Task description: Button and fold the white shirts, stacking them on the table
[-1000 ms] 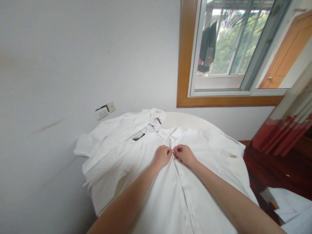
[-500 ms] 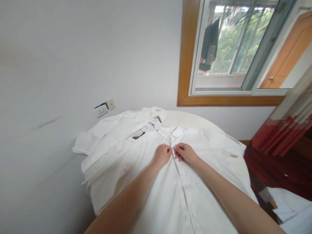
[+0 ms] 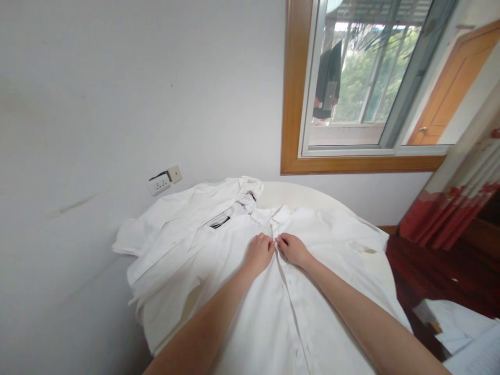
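A white button-up shirt (image 3: 332, 307) lies spread front side up, its collar (image 3: 275, 213) toward the wall. Just below the collar, my left hand (image 3: 261, 252) pinches the left edge of the front placket. Close beside it, my right hand (image 3: 291, 249) grips the other edge with curled fingers. The fingertips of both hands nearly meet over the button line. Any button between them is too small or hidden to make out. Lower down, the placket edges lie slightly apart, and a button (image 3: 299, 353) shows near the bottom.
More white garments (image 3: 172, 224) are heaped at the left of the round white table (image 3: 300, 194). A wall socket (image 3: 159, 184) is behind them. A wood-framed window (image 3: 351, 165) is beyond, a curtain (image 3: 441, 208) at right. Papers (image 3: 461, 328) lie at the lower right.
My right fingers have curled in tighter and drawn closer to my left fingertips at the placket. The whole view has shifted slightly; the shirt lies as before.
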{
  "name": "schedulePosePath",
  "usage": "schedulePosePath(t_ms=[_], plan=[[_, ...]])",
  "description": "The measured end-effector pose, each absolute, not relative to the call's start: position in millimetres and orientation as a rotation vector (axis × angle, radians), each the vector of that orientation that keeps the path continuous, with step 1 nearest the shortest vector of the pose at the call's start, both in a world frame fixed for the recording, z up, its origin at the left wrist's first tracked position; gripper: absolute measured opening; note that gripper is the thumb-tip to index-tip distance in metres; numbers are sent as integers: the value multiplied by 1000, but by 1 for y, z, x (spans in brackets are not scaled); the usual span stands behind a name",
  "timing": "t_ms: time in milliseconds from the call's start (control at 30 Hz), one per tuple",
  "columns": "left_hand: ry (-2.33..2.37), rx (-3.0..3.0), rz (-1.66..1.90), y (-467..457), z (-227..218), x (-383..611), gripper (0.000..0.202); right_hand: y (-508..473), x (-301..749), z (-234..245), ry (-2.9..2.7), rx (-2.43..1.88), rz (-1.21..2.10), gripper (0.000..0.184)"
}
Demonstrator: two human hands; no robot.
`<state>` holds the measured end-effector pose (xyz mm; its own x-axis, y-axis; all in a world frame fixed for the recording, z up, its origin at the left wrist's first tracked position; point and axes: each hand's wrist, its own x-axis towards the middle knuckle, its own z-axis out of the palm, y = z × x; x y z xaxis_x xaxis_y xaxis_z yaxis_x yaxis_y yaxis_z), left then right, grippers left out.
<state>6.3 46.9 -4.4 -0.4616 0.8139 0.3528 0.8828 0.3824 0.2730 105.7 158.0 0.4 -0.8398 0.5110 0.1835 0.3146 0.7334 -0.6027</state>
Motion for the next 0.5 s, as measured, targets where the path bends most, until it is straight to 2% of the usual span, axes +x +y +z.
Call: schedulePosePath(t_ms=[200,333,500], plan=[[-2508,-1545,-723,45,2,7,19,167,102,-5,-2509,-653,1076,37],[-2558,-1576,-811,43,2,4,13,163,104,-2,-2537,-636,1066,39],[-2476,-1568,-759,41,0,2,8,166,116,9,-2595,-651,974,35]])
